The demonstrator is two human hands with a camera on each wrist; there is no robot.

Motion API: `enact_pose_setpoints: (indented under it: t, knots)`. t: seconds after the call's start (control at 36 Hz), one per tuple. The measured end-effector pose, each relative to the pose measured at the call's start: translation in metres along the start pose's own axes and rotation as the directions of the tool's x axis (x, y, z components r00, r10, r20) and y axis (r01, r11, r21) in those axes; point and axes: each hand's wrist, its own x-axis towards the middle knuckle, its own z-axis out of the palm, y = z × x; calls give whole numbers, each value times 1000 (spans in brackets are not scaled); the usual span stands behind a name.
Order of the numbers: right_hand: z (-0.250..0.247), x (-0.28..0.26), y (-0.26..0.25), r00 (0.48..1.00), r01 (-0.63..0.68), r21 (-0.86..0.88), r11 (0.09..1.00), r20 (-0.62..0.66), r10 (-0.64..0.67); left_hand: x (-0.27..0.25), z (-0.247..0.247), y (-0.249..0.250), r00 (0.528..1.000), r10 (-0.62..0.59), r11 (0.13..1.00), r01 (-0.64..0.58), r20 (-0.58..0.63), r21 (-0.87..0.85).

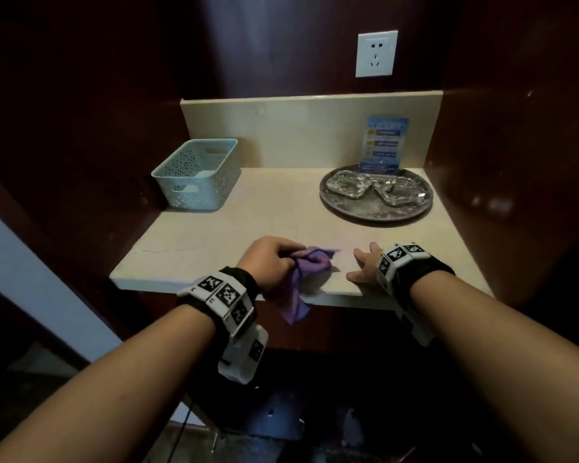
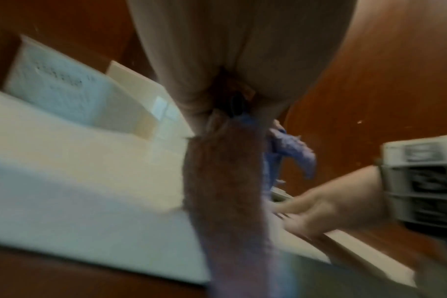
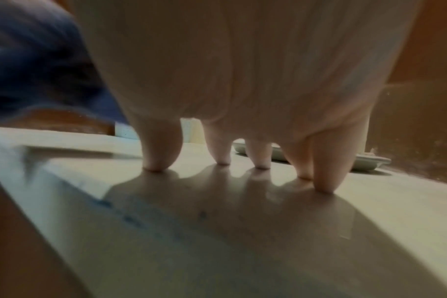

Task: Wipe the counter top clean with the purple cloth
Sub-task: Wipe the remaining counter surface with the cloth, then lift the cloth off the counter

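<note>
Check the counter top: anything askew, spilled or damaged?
No spill shows. A thin crack-like line crosses the counter top near its front left edge. The purple cloth, bunched in the left hand, hangs over the front edge.

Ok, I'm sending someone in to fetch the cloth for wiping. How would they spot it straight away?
Start at the beige counter top in the dark wood alcove and go to its front edge. There the left hand grips the purple cloth, bunched up, one end hanging over the edge. It is the only soft, purple thing; the blue basket and round tray sit further back.
</note>
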Motion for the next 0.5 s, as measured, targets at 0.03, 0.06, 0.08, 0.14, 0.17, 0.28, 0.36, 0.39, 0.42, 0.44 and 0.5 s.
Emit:
enact_pose_setpoints:
  t: [0.03,0.06,0.08,0.14,0.17,0.28,0.36,0.39,0.42,0.44,0.5]
  knots:
    - [-1,-1,-1,1000,-9,-5,1000,7,9,2,-6,0,999,-8,1000,9,-45,17]
    - [-2,-2,-2,1000,-12,-10,1000,12,12,3,-11,1,996,-11,1000,13,-84,21]
    - [-3,-3,-3,1000,-14,-16,1000,14,14,4,-15,2,993,-11,1000,13,-116,20]
    - [-5,-3,-4,1000,-12,-22,1000,14,12,6,-22,3,986,-7,1000,11,-165,24]
    - [-6,-3,-5,1000,-11,-19,1000,13,11,7,-24,3,983,-6,1000,10,-182,23]
    - [-9,-4,-11,1000,11,15,1000,-12,-11,14,-32,1,973,-6,1000,10,-233,13]
    - [-16,-4,-22,999,45,100,994,-22,-43,22,-41,-2,968,-13,1000,17,-249,16]
    - [-19,-3,-26,998,57,140,989,-26,-54,24,-46,-3,967,-17,1000,19,-253,8]
    - [-24,-2,-31,997,70,176,982,-34,-65,27,-51,-4,966,-17,1000,18,-258,2]
    - [-29,-1,-37,996,83,204,975,-48,-74,30,-56,-5,964,-19,1000,20,-264,4]
    - [-41,1,-47,993,102,243,965,-86,-83,37,-68,-6,959,-23,999,28,-283,16]
